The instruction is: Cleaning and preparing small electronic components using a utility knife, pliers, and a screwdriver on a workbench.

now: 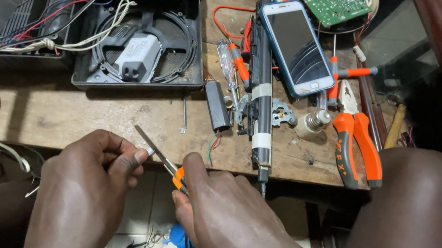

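Gripped in right hand (pixel 226 208): scissors (pixel 163 160), orange-handled, thin grey blades angled up-left past the wooden surface (pixel 118 117) edge. Pinched shut in left hand (pixel 89 181): tiny pale piece (pixel 149 151), touching the blades, too small to identify. Handles mostly hidden by fingers.

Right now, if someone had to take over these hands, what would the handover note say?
Left hand: closed, pinching a small pale piece between thumb and forefinger.
Right hand: gripping the orange handle of the scissors, blades pointing up toward the left fingertips, right beside the pinched piece.
Both hands sit just off the near edge of the wooden table.
Within reach on the table: pliers, phone, a long black tool, a bulb base, the open black casing.
Done: piece and scissors are brought together.
Left: whether a cut is made cannot be told; the piece is too small to identify.
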